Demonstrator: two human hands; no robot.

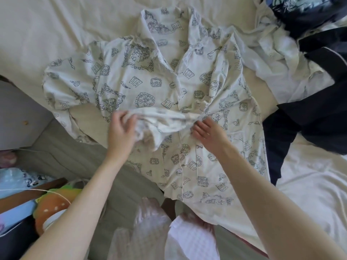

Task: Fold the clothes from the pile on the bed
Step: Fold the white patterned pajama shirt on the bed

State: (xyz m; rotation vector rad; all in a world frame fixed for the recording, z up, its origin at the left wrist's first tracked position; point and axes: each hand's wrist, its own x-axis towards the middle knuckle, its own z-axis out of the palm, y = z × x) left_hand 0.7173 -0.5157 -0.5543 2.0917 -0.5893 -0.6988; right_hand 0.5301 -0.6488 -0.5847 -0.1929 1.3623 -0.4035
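— Cream bedsheet (56, 25) fills the view; how far along is the folding?

— Barely begun, I judge. At three o'clock the heap of dark navy and white clothes (309, 68) lies unfolded. At centre the white button-front pyjama top printed with blue drawings (150, 81) lies spread face up, no fold made.

— And the hands?

— At six o'clock from the collar, the left hand (122, 130) grips a bunched ridge of cloth (165, 119); the right hand (208, 134), fingers straight, presses the front flat.
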